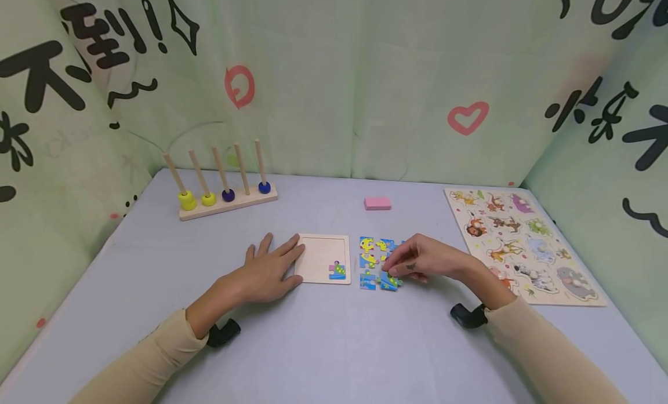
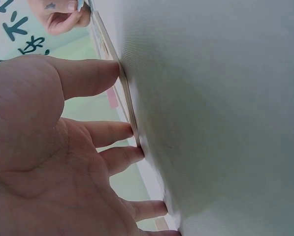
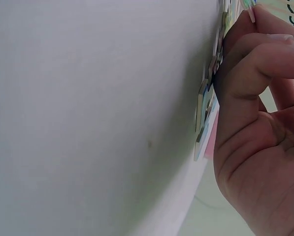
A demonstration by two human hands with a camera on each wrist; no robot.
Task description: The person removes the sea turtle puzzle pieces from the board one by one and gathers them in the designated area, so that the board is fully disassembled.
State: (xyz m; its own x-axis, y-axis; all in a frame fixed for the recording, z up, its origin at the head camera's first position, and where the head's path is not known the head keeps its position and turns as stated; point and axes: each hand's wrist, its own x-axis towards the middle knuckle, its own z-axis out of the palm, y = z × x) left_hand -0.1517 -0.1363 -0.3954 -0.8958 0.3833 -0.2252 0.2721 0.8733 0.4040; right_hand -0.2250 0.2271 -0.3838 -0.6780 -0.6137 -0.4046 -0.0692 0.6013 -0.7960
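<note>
A square wooden puzzle tray lies at the middle of the table, with one blue and green puzzle piece in its lower right corner. My left hand has its fingers spread, thumb and fingertips resting at the tray's left edge. Just right of the tray, several loose puzzle pieces with blue and yellow patterns lie in rows. Over them is my right hand, pinching a small puzzle piece between thumb and fingers. That hand hides some of the loose pieces in the head view.
A wooden peg stand with yellow and blue beads stands at the back left. Behind the pieces lies a pink block. A large animal puzzle board fills the right side. Printed curtains border the table at the back and sides.
</note>
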